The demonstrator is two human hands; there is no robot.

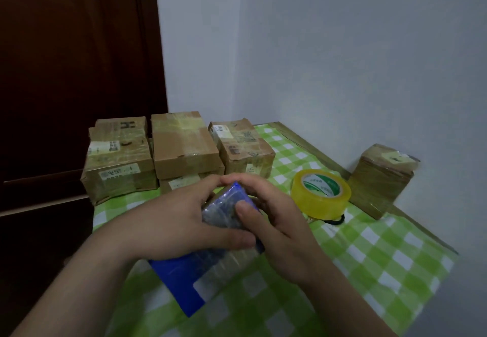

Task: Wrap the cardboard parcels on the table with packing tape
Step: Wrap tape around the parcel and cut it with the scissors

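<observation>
I hold a blue parcel [184, 281] tilted above the near part of the table, its upper half shiny with clear tape. My left hand [181, 220] grips its left side, thumb across the lower front. My right hand [274, 218] curls round its right side, thumb pressed on the taped face. A roll of yellowish packing tape [320, 194] lies flat just to the right of my hands.
Several taped cardboard boxes [184, 147] are stacked at the table's far left. One more brown box [382, 178] stands at the right by the wall. A green-and-white checked cloth [382, 257] covers the table. A dark wooden door [66, 73] is on the left.
</observation>
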